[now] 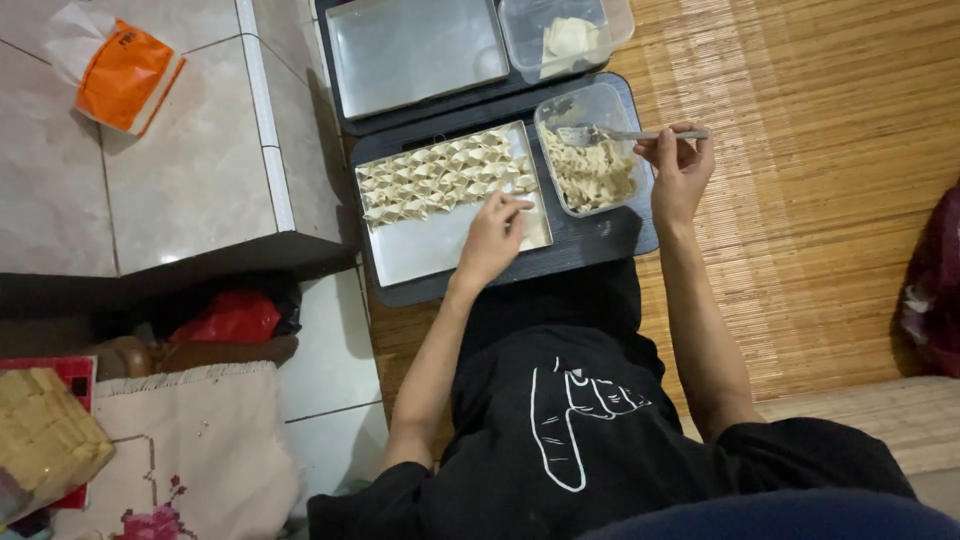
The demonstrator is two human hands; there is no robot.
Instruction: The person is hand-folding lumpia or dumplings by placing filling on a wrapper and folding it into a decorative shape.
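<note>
Left hand (492, 235) on dumplings (445, 178), right hand (678, 165) gripping fork (625, 134)

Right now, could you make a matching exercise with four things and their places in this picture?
Things:
1. fork
2. left hand
3. tissue pack
4. empty tray

Places:
A. top left, on the tiles
B. on the tray of dumplings
C. in the right hand, over the filling tub
D. at the top, beyond the dumplings

Pairs: 1-C, 2-B, 3-A, 4-D
</note>
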